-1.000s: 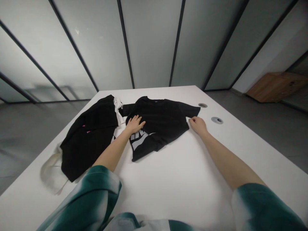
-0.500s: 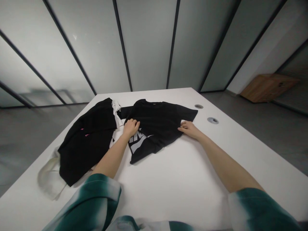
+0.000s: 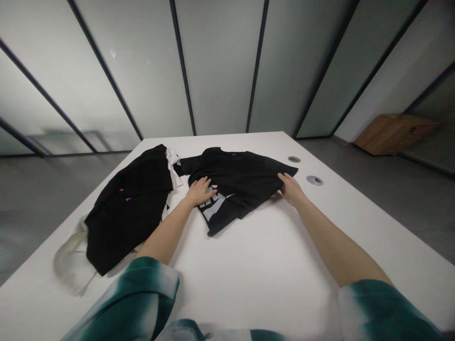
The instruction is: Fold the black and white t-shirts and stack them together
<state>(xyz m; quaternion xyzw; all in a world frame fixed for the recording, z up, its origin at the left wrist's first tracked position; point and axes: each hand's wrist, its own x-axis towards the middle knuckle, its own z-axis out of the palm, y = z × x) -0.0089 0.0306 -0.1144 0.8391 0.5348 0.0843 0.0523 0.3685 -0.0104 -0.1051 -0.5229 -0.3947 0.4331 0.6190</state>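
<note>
A black T-shirt with a pale grey print lies spread on the white table, its neckline towards the far edge. My left hand rests flat on the shirt's left side by the print, fingers stretched and a little apart. At the shirt's right side, below the sleeve, my right hand pinches the fabric, which is slightly lifted there. The fingertips of that hand are partly hidden by the cloth. The hem's near corner points towards me.
Left of the shirt lies a pile of clothes, black with small pink marks, over white fabric. Two round grommets are set in the table at the right. Behind stands a frosted glass partition; a wooden box-like piece is at the far right.
My right hand has moved right and taken hold of the shirt's side, pulling it rightward. The hem corner has shifted right, and my left hand has slid slightly right with fingers more spread.
</note>
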